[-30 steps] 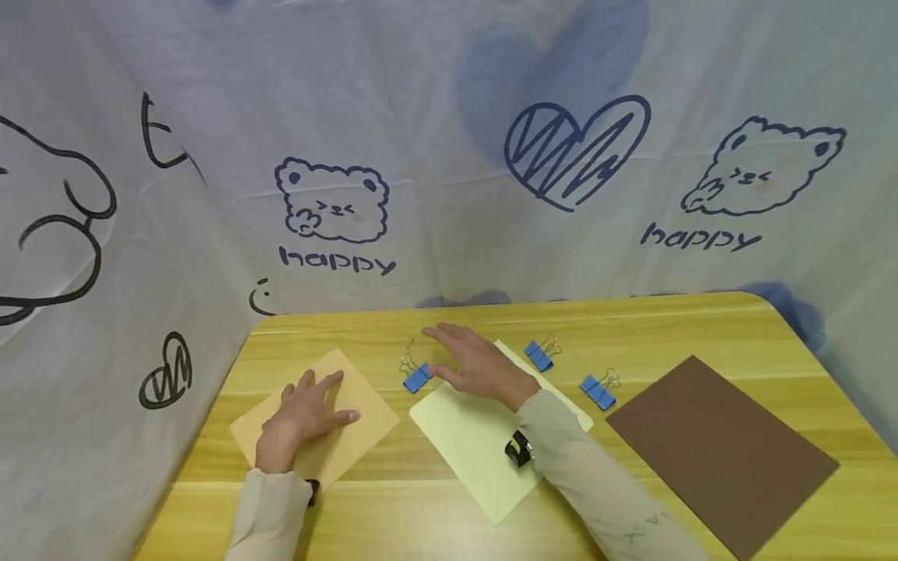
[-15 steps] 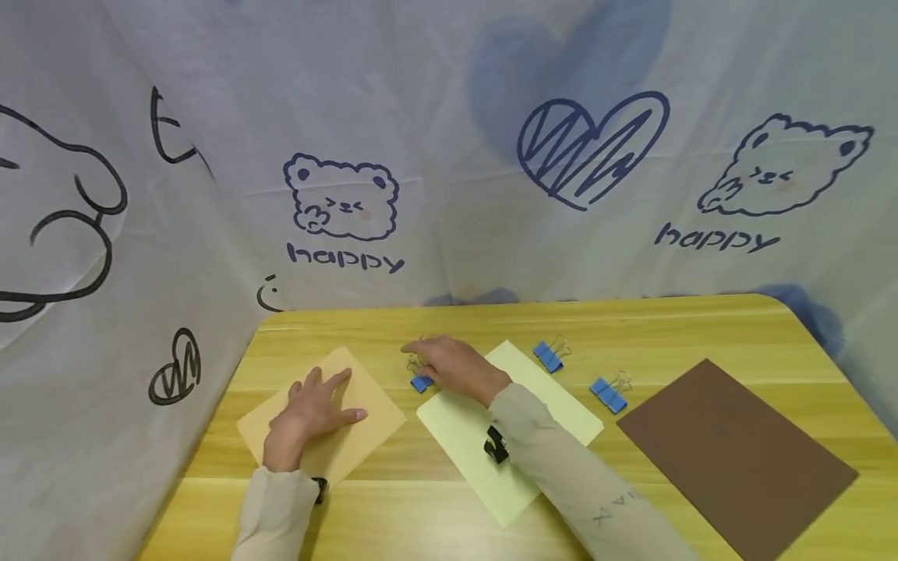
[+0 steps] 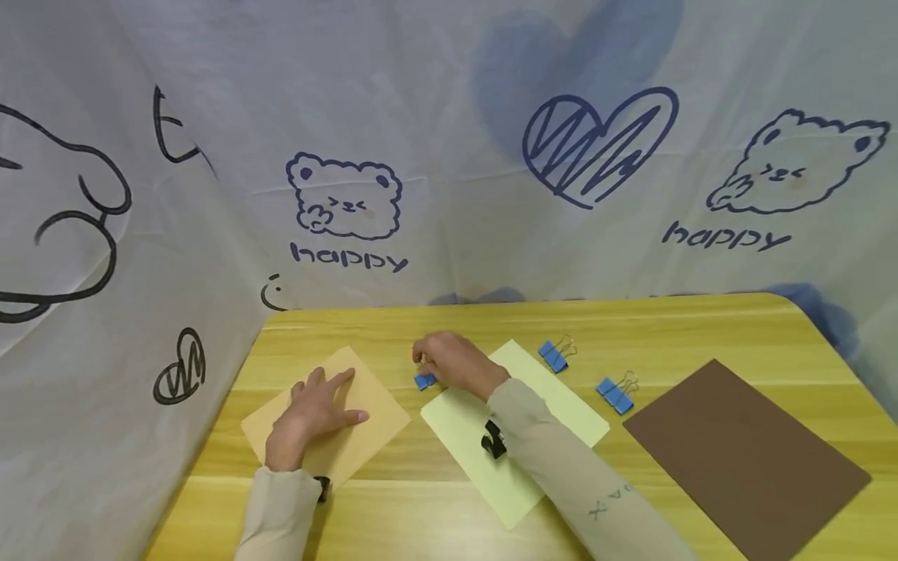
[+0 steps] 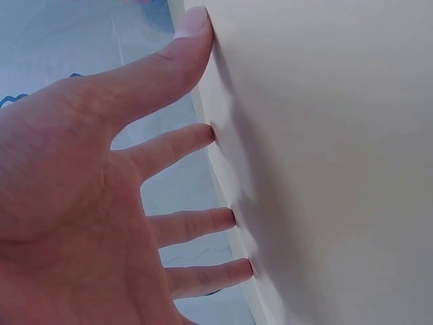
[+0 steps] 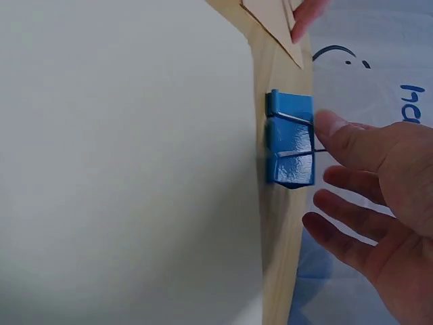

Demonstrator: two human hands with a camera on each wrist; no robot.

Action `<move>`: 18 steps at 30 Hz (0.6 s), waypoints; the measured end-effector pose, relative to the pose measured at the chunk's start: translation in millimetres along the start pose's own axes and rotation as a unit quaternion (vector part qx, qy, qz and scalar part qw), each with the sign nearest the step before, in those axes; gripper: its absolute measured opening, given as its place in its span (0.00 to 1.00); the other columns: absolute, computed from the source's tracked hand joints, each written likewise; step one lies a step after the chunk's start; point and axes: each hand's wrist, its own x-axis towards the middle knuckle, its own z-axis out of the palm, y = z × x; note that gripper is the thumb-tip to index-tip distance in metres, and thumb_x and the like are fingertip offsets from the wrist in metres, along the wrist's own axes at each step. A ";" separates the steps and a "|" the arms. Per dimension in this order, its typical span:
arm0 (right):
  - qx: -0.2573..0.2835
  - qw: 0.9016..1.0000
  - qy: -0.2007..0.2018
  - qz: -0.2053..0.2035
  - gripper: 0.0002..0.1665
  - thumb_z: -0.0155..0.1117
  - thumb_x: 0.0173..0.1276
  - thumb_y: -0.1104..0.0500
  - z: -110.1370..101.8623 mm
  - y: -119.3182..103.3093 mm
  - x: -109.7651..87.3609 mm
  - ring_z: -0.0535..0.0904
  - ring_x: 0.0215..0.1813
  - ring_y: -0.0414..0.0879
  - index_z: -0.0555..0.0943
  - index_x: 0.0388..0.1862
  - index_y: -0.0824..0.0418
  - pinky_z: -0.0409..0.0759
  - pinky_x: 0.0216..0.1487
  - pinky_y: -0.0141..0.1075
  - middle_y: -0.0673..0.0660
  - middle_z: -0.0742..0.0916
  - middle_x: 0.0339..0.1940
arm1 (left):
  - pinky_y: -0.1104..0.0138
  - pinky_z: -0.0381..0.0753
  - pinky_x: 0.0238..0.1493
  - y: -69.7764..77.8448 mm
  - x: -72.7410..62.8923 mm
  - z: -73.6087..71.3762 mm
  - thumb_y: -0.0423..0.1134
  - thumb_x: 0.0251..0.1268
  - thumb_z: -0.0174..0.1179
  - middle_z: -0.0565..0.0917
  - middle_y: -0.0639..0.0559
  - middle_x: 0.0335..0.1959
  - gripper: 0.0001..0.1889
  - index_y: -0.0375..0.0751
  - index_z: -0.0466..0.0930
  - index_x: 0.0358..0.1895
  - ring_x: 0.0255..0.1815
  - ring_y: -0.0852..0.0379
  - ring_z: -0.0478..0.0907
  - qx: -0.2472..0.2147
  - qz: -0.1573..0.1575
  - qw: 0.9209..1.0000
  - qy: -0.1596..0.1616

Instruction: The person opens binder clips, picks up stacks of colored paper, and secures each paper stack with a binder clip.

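Observation:
My left hand (image 3: 309, 417) rests with spread fingers on a light orange sheet of paper (image 3: 379, 417) at the left. In the left wrist view its fingertips (image 4: 223, 217) touch the sheet's surface. Beyond the corner of a pale yellow-green sheet (image 3: 459, 444), my right hand (image 3: 459, 362) is at a blue binder clip (image 3: 424, 381). The right wrist view shows thumb and index finger pinching the wire handle of that clip (image 5: 296, 139), while the other fingers are loosely bent. The clip stands on the table beside the yellow-green sheet's edge.
Two more blue binder clips lie right of the yellow-green sheet, a farther one (image 3: 554, 356) and a nearer one (image 3: 615, 396). A dark brown sheet (image 3: 744, 460) is at the right. A printed cloth (image 3: 470, 210) hangs behind the wooden table (image 3: 407, 514).
My right hand has moved left and down onto the blue binder clip, and its spread fingers have closed to pinch the wire handle. My left hand has stayed on the orange sheet.

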 end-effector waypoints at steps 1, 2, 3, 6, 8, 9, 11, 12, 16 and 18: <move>0.002 1.000 0.001 -0.005 0.05 0.70 0.72 0.61 -0.8 0.1 0.6 0.83 0.58 0.50 0.88 0.44 0.60 0.81 0.56 0.40 0.55 0.89 0.50 | 0.20 0.60 0.55 -1.4 -0.5 -0.4 0.55 0.64 0.71 0.47 0.25 0.79 0.45 0.45 0.60 0.80 0.75 0.18 0.43 0.000 0.004 1.000 0.001; 0.005 1.000 0.001 -0.008 0.03 0.71 0.71 0.61 -1.7 0.1 1.1 0.81 0.62 0.52 0.88 0.41 0.59 0.81 0.58 0.41 0.55 0.88 0.50 | 0.21 0.60 0.56 -2.5 -1.2 -1.0 0.55 0.64 0.71 0.48 0.23 0.78 0.45 0.44 0.61 0.80 0.75 0.17 0.44 0.001 0.008 1.000 0.002; 0.010 1.000 0.002 -0.013 0.03 0.71 0.71 0.60 -2.4 0.2 1.4 0.79 0.65 0.53 0.87 0.38 0.59 0.80 0.60 0.42 0.56 0.88 0.50 | 0.22 0.61 0.56 -3.6 -1.7 -1.4 0.54 0.64 0.71 0.48 0.23 0.78 0.45 0.43 0.61 0.80 0.74 0.16 0.45 0.002 0.012 1.000 0.003; 0.034 0.999 0.003 -0.023 0.06 0.71 0.70 0.61 -7.2 -1.2 -0.4 0.80 0.63 0.55 0.85 0.31 0.60 0.81 0.58 0.42 0.56 0.88 0.44 | 0.23 0.62 0.57 -6.2 -2.9 -1.9 0.55 0.64 0.71 0.49 0.22 0.77 0.45 0.42 0.61 0.79 0.73 0.16 0.46 0.004 0.019 1.000 0.005; 0.056 0.998 -0.001 -0.024 0.09 0.70 0.72 0.62 -12.2 -3.3 -3.5 0.83 0.51 0.52 0.83 0.30 0.60 0.82 0.49 0.38 0.54 0.86 0.38 | 0.24 0.63 0.57 -6.5 -3.2 -2.2 0.55 0.64 0.71 0.50 0.22 0.77 0.45 0.42 0.61 0.79 0.73 0.16 0.47 0.004 0.024 1.000 0.007; 0.066 0.998 -0.003 -0.023 0.09 0.69 0.72 0.63 -15.2 -4.4 -5.5 0.82 0.44 0.50 0.81 0.30 0.61 0.80 0.43 0.36 0.54 0.84 0.36 | 0.24 0.63 0.57 -6.4 -3.2 -2.4 0.55 0.64 0.71 0.50 0.21 0.77 0.45 0.42 0.61 0.79 0.73 0.16 0.47 0.003 0.025 1.000 0.007; 0.080 0.997 -0.007 -0.022 0.10 0.67 0.73 0.64 -22.0 -7.0 -10.5 0.78 0.37 0.47 0.79 0.30 0.61 0.75 0.37 0.35 0.54 0.83 0.34 | 0.23 0.62 0.57 -6.1 -3.3 -2.4 0.54 0.65 0.71 0.49 0.22 0.78 0.44 0.42 0.61 0.80 0.73 0.16 0.46 -0.002 0.022 1.000 0.006; 0.082 0.996 -0.008 -0.021 0.10 0.67 0.74 0.64 -25.3 -8.0 -13.1 0.77 0.36 0.46 0.78 0.30 0.61 0.73 0.37 0.34 0.53 0.83 0.34 | 0.22 0.61 0.57 -5.8 -3.0 -2.4 0.54 0.65 0.71 0.48 0.22 0.78 0.44 0.42 0.61 0.80 0.74 0.16 0.46 -0.004 0.021 1.000 0.005; 0.077 0.997 0.009 -0.026 0.09 0.67 0.74 0.63 -38.1 -10.5 -27.9 0.76 0.38 0.45 0.78 0.32 0.60 0.73 0.38 0.35 0.54 0.84 0.42 | 0.20 0.59 0.56 -3.7 -2.3 -2.1 0.54 0.66 0.70 0.45 0.21 0.78 0.45 0.43 0.60 0.80 0.75 0.16 0.43 -0.006 0.023 1.000 0.001; 0.075 0.997 0.025 -0.026 0.06 0.67 0.74 0.63 -42.7 -9.8 -38.1 0.77 0.40 0.46 0.80 0.35 0.60 0.75 0.40 0.36 0.54 0.84 0.45 | 0.20 0.59 0.56 -2.5 -1.3 -1.7 0.53 0.66 0.70 0.46 0.21 0.78 0.44 0.42 0.60 0.80 0.74 0.15 0.42 -0.003 0.030 1.000 -0.001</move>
